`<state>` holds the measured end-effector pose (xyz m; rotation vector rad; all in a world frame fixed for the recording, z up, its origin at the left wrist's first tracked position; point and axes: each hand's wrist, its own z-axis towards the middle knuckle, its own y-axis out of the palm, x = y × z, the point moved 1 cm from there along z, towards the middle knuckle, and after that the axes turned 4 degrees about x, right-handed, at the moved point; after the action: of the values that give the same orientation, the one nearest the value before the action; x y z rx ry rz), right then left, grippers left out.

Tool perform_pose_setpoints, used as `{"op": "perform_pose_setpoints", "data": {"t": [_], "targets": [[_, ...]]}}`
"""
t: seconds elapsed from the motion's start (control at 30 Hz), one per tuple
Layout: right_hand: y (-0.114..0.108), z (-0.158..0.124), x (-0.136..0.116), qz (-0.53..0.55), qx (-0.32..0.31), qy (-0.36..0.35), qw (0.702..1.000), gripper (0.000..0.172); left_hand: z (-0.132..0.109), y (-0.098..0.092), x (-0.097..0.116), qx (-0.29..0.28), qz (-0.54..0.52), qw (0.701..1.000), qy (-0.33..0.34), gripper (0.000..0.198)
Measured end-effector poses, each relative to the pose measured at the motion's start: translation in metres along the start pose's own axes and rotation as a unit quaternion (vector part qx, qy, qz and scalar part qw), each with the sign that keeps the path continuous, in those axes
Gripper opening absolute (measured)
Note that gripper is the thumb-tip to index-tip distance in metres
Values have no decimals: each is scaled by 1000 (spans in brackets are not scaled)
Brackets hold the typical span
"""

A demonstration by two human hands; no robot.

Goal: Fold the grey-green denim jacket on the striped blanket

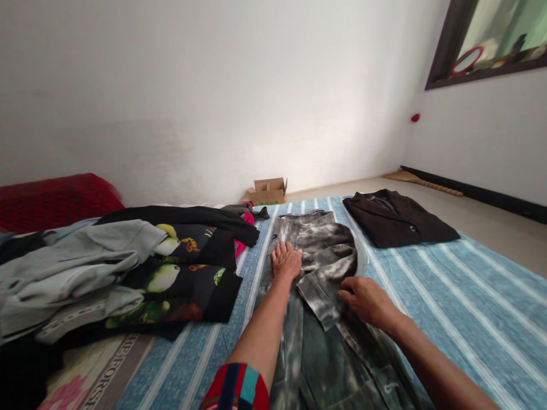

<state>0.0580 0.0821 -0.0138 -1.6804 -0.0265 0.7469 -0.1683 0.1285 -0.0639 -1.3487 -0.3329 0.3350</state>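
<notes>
A grey-and-black tie-dyed jacket [327, 242] lies spread in front of me, its collar end pointing away and one sleeve [318, 299] folded inward across the body. My left hand [285, 261] rests flat on the upper left part of the jacket, fingers stretched out. At the jacket's right side, my right hand [367, 299] has curled fingers closed on the cloth beside the folded sleeve. The lower part of the jacket runs out of view toward me.
A folded dark brown garment [397, 219] lies at the far right of the blue striped bedsheet [478, 285]. Piled clothes, including a grey garment [85, 265] and black fruit-print cloth [183, 285], cover the left. Beyond the bed stands a cardboard box [267, 193] by the wall.
</notes>
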Motion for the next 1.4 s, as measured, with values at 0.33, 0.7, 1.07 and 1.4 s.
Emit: {"op": "perform_pose_setpoints", "data": {"t": [0.33,0.7,1.07,1.4], "targets": [[-19,-2,2,114,132,20,984,21,-3,-7,2,3,5,1000,2,56],[-70,-8,90,322,30,26,946,31,-2,-4,1,-6,6,1000,-1,58],[-56,5,109,-162,211,118,957,30,-2,-7,1,-5,6,1000,-1,59],[19,34,-13,-111,136,-175,969,27,-4,-4,1,-4,-5,1000,-6,58]]}}
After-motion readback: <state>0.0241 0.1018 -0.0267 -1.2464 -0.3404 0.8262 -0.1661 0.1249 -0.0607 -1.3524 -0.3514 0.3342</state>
